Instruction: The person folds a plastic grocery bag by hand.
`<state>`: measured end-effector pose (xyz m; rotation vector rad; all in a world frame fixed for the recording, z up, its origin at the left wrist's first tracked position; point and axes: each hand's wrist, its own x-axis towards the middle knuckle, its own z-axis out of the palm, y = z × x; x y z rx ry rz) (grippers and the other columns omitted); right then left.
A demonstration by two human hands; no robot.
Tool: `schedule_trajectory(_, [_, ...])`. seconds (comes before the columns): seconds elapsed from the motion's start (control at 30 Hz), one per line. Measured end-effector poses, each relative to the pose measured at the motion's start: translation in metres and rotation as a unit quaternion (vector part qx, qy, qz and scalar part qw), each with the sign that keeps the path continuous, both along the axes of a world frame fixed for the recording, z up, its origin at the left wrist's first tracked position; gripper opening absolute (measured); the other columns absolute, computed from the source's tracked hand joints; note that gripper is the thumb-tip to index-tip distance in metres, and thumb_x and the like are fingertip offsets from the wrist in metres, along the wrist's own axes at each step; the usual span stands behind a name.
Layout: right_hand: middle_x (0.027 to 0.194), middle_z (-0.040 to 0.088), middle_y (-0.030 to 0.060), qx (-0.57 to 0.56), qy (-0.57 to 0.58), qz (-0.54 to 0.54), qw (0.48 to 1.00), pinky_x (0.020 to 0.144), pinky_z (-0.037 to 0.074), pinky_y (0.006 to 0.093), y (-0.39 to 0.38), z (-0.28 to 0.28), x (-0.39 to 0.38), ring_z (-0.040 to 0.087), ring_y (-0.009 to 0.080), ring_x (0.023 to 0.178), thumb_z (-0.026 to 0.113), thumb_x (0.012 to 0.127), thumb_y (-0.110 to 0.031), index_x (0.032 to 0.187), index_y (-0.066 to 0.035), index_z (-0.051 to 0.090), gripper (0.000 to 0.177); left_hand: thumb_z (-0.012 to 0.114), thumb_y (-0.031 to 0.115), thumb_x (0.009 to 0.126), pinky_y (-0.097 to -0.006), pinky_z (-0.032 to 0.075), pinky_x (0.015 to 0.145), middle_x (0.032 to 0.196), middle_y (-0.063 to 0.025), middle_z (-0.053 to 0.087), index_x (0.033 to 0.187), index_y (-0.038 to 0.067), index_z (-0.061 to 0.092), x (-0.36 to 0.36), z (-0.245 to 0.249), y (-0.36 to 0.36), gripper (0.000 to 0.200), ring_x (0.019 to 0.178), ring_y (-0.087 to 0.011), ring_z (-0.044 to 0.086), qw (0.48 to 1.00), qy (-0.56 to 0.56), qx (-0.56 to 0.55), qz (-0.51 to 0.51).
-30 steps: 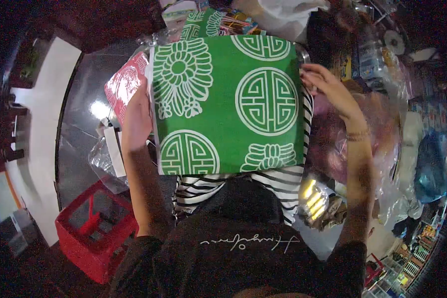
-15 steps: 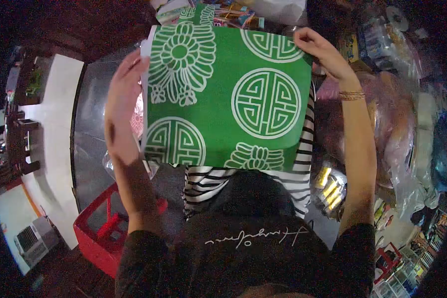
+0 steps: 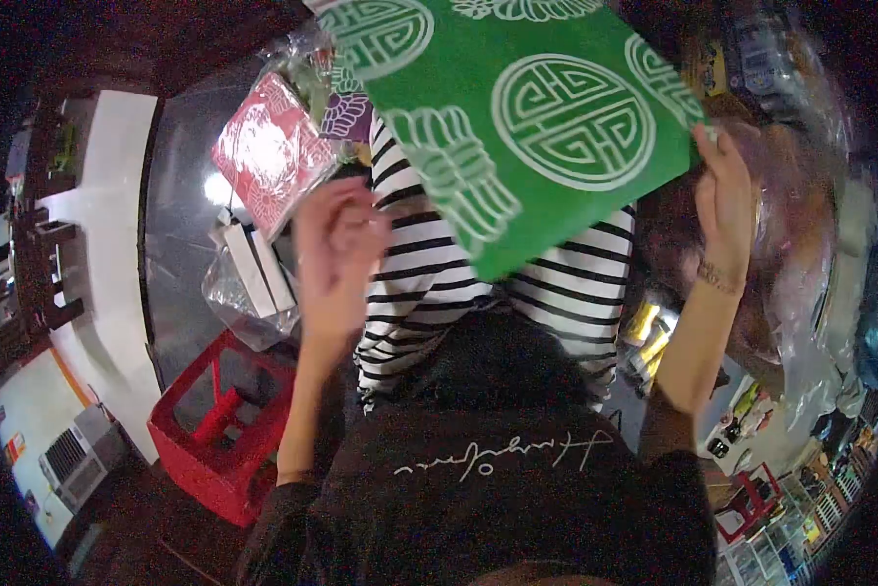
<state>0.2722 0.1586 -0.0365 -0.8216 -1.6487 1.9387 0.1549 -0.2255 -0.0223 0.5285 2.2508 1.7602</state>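
A green sheet (image 3: 517,107) with white round and flower patterns hangs tilted above the striped trousers (image 3: 566,283). My right hand (image 3: 722,186) grips its right edge between thumb and fingers. My left hand (image 3: 341,244) is off the sheet, to its lower left, blurred, with the fingers partly curled; whether they hold anything is unclear. Beyond that hand lies a pink patterned pack (image 3: 268,146) in shiny clear wrap. A purple patterned piece (image 3: 346,115) shows between the pink pack and the green sheet.
A red plastic frame-like stool (image 3: 200,464) stands at the lower left. White boxes (image 3: 253,269) in clear plastic lie beside my left forearm. Yellow-wrapped items (image 3: 647,337) are by my right forearm. Clear plastic bags (image 3: 800,254) are piled on the right.
My left hand has let go of the sheet's left edge and moved down and right. The sheet has turned and shifted up and right, with my right hand lower. The pink pack has come into view.
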Motion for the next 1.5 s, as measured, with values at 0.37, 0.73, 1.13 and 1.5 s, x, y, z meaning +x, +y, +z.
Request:
schedule_trajectory(0.37, [0.117,0.061,0.0094,-0.088,0.011,-0.006,0.996,0.078,0.045,0.0221,-0.071,0.008,0.050,0.058,0.0137,0.099,0.063,0.086,0.000,0.129,-0.008,0.040,0.049,0.046,0.024,0.098,-0.0391,0.057,0.065,0.112,-0.0175,0.061,0.130,-0.001,0.041,-0.032,0.035,0.037,0.041,0.090,-0.0323,0.066,0.898,-0.395,0.144,-0.130])
schedule_trajectory(0.73, [0.120,0.057,0.0151,0.223,0.032,-0.072,0.972,0.090,0.046,0.0366,-0.060,0.111,0.020,0.056,0.0224,0.108,0.069,0.081,-0.003,0.133,-0.008,0.042,0.058,0.049,0.007,0.093,-0.0370,0.058,0.075,0.118,-0.0221,0.059,0.136,-0.005,0.036,-0.064,0.109,0.076,0.047,0.094,-0.0335,0.066,0.916,-0.130,0.328,-0.192])
schedule_trajectory(1.13, [0.113,0.060,0.0057,-0.035,-0.211,0.058,0.975,0.093,0.042,0.0271,-0.097,0.008,0.110,0.054,0.0130,0.105,0.074,0.078,-0.002,0.121,-0.001,0.036,0.058,0.058,-0.003,0.089,-0.0378,0.059,0.077,0.116,-0.0180,0.060,0.143,0.004,0.008,-0.013,0.027,0.014,0.074,0.094,-0.0278,0.066,0.892,-0.418,-0.043,-0.165])
schedule_trajectory(1.5, [0.133,0.049,0.0137,0.569,-0.131,0.113,0.804,0.108,0.031,0.0485,-0.155,0.026,-0.003,0.043,0.0303,0.127,0.061,0.083,-0.015,0.122,-0.004,0.053,0.041,0.056,0.022,0.089,-0.0566,0.014,0.112,0.146,-0.0181,0.036,0.144,0.002,0.032,0.017,0.011,0.102,0.063,0.138,-0.0340,0.029,0.852,0.369,-0.340,-0.145])
